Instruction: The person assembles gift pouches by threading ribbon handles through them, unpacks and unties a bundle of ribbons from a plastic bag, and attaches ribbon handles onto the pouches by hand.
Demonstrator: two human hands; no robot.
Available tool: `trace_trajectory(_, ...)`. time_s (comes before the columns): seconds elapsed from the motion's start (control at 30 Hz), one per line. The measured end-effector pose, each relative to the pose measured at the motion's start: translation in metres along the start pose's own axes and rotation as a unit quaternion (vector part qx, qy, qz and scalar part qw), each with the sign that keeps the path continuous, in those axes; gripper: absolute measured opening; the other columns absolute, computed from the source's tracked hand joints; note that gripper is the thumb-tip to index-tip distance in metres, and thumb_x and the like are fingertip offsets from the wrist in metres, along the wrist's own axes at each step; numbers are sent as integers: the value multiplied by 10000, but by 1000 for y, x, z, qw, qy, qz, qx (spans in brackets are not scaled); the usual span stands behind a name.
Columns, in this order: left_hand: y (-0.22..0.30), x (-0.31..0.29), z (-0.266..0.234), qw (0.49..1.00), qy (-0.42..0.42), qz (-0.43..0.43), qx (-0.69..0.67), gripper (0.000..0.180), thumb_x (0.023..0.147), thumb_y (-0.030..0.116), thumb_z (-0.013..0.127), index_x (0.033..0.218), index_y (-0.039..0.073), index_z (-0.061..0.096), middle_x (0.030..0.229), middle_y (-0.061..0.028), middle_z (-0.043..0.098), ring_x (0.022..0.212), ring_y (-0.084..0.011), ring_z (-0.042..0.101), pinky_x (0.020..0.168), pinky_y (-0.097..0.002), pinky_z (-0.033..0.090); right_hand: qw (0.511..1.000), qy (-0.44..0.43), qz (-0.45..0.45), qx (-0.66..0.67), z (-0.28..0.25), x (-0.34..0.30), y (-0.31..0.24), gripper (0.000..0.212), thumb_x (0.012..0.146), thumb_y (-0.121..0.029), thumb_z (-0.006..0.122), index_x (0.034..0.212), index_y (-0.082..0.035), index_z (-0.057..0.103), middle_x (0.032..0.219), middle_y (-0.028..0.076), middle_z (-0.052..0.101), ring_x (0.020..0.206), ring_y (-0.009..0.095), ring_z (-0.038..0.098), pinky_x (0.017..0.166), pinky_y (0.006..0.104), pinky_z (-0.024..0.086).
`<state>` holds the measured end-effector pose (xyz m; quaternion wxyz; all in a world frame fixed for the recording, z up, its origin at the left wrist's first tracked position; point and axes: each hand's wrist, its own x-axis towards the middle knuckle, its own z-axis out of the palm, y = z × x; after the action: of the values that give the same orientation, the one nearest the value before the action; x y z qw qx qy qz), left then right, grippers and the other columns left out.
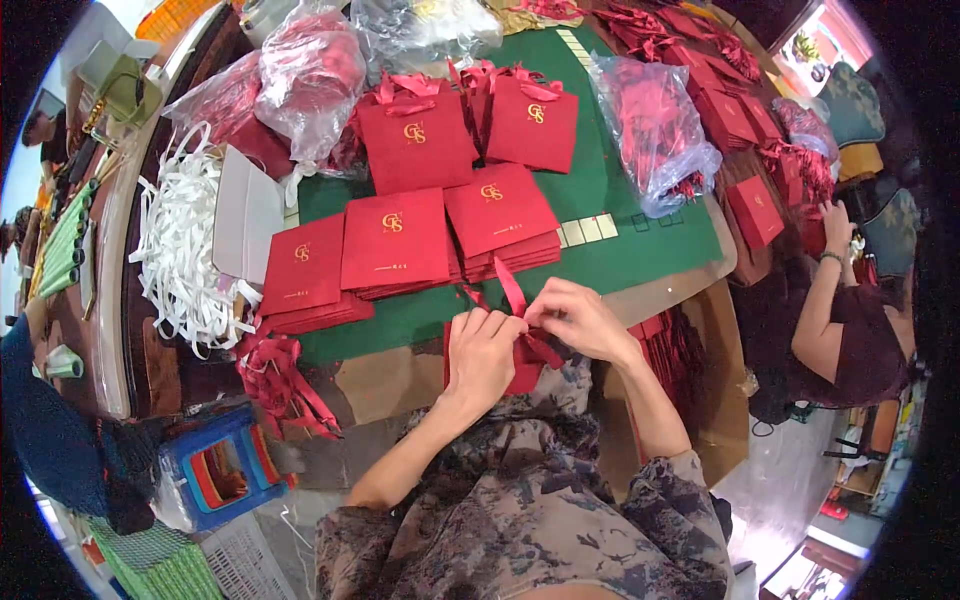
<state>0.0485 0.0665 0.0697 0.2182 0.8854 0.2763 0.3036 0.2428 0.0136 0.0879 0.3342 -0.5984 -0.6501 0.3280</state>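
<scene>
Close to my body at the table's front edge is a red paper gift bag [527, 377], partly covered by my hands. A red ribbon [511, 288] rises in a loop above it. My left hand [480, 352] is closed at the ribbon by the bag's top, its fingertips pressed together. My right hand [577, 318] pinches the ribbon from the other side, with fingertips nearly meeting those of the left. Just beyond my hands, flat red bags lie in a left stack [303, 262], a middle stack [396, 235] and a right stack [503, 212].
More red bags [415, 140] with ribbon handles stand farther back on the green mat [640, 262]. Left are a heap of white ribbons [185, 240] and loose red ribbons [283, 375]. Plastic bags [655, 130] surround the mat. A cardboard box [715, 400] stands right; another person's arm [822, 300] is beyond.
</scene>
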Motion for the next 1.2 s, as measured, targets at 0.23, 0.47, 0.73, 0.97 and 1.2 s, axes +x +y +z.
trace_trajectory(0.23,0,-3,4,999,4,38,3,161,754,35,631,898,104,646,842,-58,575,848,-262,534,806,-397,415,994,-108,16,-23,-8,5,2,103,861,-91,657,956,-57,676,927,103,609,925,306,613,816,381,479)
trace_trajectory(0.47,-11,4,5,1000,-27,14,-7,105,808,103,682,895,118,624,849,-47,600,851,-270,535,827,-423,385,994,-96,-38,28,5,14,29,106,882,-82,660,939,1,630,894,101,608,842,256,612,770,358,486)
trace_trajectory(0.73,-18,2,6,998,-27,-57,-30,112,803,104,703,872,110,614,804,-54,604,831,-271,552,838,-406,369,986,131,53,90,9,15,36,123,935,-125,652,981,-12,644,875,56,595,763,134,596,696,282,487)
trace_trajectory(0.97,-32,7,11,991,5,-126,-35,149,792,86,723,888,95,609,806,-67,634,818,-275,576,826,-409,374,989,72,64,-112,26,-29,12,254,811,-251,793,847,-36,663,817,64,584,747,219,615,669,336,489)
trace_trajectory(1.2,-42,4,24,991,2,-134,-21,149,801,98,720,889,87,601,812,-73,650,835,-280,585,821,-412,377,989,57,134,23,30,-49,1,187,892,-165,697,861,-13,593,779,58,618,696,149,591,647,298,474)
